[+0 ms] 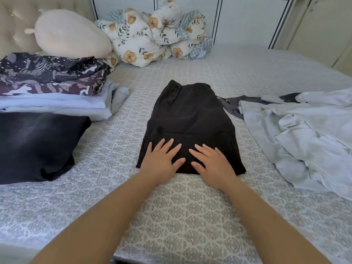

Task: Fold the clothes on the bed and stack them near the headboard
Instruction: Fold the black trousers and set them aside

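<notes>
- Left hand (162,159) lies flat, palm down, fingers straight and spread, pressing the near end of the black garment (190,119); grips nothing.
- Right hand (213,162) lies the same way: flat, fingers spread, on the garment's near end just beside the left hand, holding nothing.
- Both forearms reach in from the bed's near edge, wrists at the garment's near hem.
- Black garment lies folded mid-bed (171,216), waistband end toward the far edge, near end under both hands.
- Stack (53,92) sits at the bed's left edge by the headboard (15,25): patterned dark piece on top, pale blue pieces beneath.
- Black folded piece (38,141) lies at the left edge, nearer than the stack and touching it.
- Pale blue unfolded clothes (304,134) are heaped at the right edge, a grey piece (232,105) poking out beside the black garment.
- Cream pillow (70,33) and floral quilt (158,35) lie along the far edge.
</notes>
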